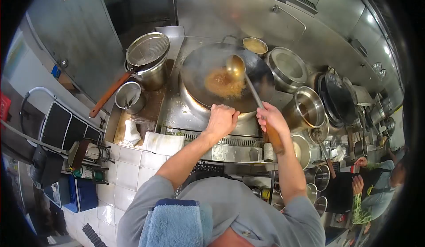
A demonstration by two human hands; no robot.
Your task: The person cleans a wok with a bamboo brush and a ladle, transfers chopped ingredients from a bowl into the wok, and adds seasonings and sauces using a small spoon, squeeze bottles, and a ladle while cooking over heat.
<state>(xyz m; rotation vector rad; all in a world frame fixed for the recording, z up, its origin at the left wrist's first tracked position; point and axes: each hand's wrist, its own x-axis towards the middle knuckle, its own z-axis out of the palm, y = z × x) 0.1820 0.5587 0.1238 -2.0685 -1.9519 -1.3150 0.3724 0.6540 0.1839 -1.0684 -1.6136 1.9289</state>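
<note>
A large dark wok [261,76] sits on the range, with bubbling brown liquid [221,84] and steam in it. My left hand [222,121] is closed at the wok's near rim; the part it grips is hidden under the fingers. Wrapped around the shaft of a ladle [236,67] is my right hand [272,122]. The ladle's wooden handle end [274,140] runs back below my wrist. Its metal bowl is over the wok, above the liquid's right side.
On the left, a wire strainer [148,48] rests on a metal pot [152,76], beside a smaller pot [129,97]. Metal containers [305,107] and stacked dark woks [340,94] crowd the right. Another person [376,189] stands at far right.
</note>
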